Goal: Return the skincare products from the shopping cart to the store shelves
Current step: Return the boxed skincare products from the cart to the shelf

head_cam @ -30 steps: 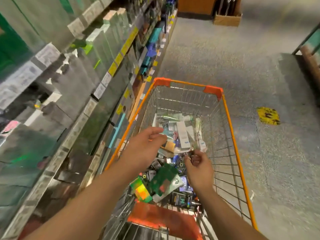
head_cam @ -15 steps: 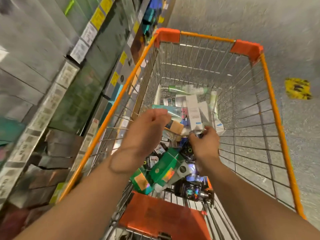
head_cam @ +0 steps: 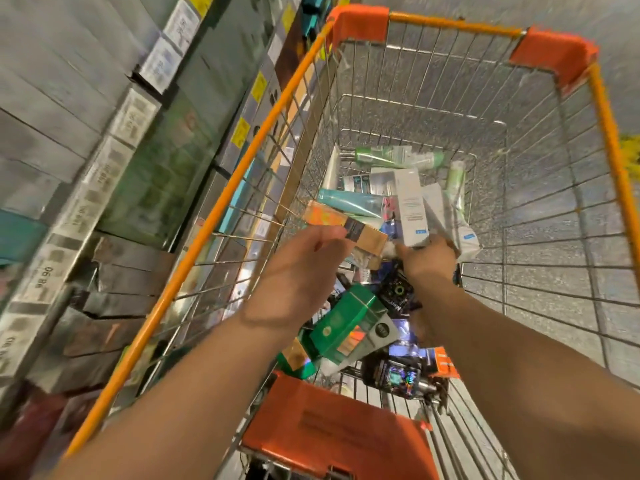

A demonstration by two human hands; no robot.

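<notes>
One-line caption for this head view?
Both hands, left hand and right hand, reach into an orange-rimmed cart of skincare boxes beside store shelves.

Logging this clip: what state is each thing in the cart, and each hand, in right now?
Shopping cart: loaded with products, beside the shelves.
Left hand: over the cart, fingers curled; grip unclear.
Right hand: down among the products, grip hidden.
White carton: leaning, at the right hand's fingertips.
Green box: lying tilted on the pile.
Green bottle: lying flat at the cart's far end.
Child seat flap: folded shut.
</notes>
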